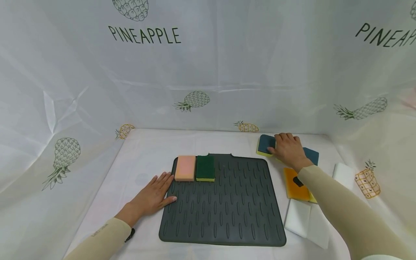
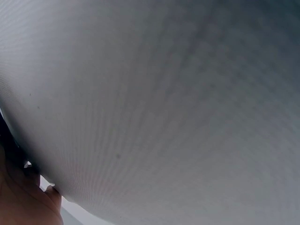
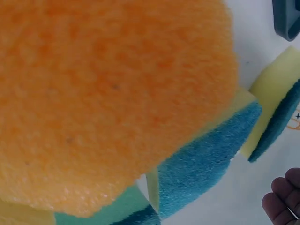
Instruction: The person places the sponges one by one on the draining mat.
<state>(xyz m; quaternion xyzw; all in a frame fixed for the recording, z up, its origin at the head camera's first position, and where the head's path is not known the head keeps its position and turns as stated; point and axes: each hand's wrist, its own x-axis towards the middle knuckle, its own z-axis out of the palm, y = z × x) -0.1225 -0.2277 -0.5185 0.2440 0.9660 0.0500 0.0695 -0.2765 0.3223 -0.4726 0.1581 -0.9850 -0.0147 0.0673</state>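
Note:
My left hand (image 1: 152, 195) lies with its fingers straight at the left edge of a dark ribbed mat (image 1: 224, 213). On the mat's back left corner sit a peach sponge (image 1: 185, 168) and a dark green scouring sponge (image 1: 205, 167), side by side. At the back right, my right hand (image 1: 289, 150) is over a blue-and-yellow sponge (image 1: 266, 141), its thumb at that sponge's right side. In the right wrist view its fingers (image 3: 281, 199) show apart from the blue-yellow sponges (image 3: 206, 164). The left wrist view is mostly filled by a sleeve (image 2: 154, 108).
Right of the mat lie an orange sponge (image 1: 294, 191) with a dark patch, another blue sponge (image 1: 311, 155), and white sponges (image 1: 297, 218) near the front. A further white block (image 1: 343, 175) stands by the right side. Pineapple-printed sheeting (image 1: 243, 65) hangs behind.

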